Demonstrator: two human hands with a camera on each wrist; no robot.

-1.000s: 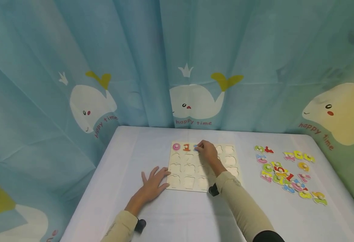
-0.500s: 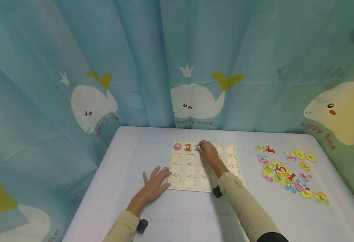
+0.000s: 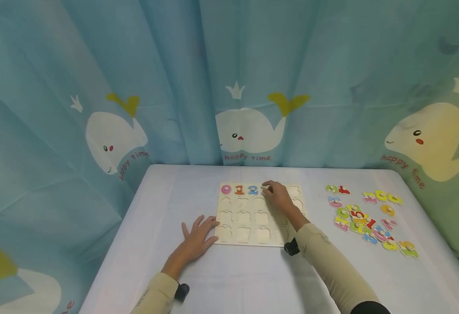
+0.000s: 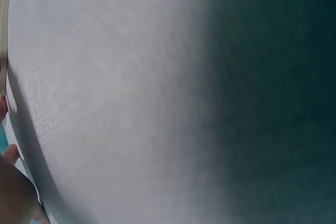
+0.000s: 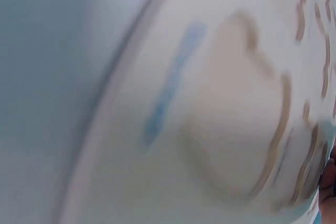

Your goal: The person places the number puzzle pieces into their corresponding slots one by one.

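Note:
A cream number puzzle board (image 3: 251,209) lies on the white table, with shaped recesses across it. In its back row sit a pink 0 (image 3: 226,189), an orange 1 (image 3: 239,190) and a blue 2 (image 3: 253,190). My right hand (image 3: 279,197) is over the back row just right of the 2, fingers loosely bent, with no piece showing in them. My left hand (image 3: 197,237) rests with spread fingers at the board's left edge. The right wrist view has blurred recesses of the board (image 5: 121,182) close up; part of the left hand (image 4: 16,192) shows in the left wrist view.
Several colourful number pieces (image 3: 358,214) with small knobs lie scattered and partly overlapping on the right of the table (image 3: 229,279). Behind the table hangs a blue curtain (image 3: 190,65) printed with whales.
My right hand has let go of the blue 2 and moved right along the back row, so the 2 now shows fully. The left hand stays at the board's edge.

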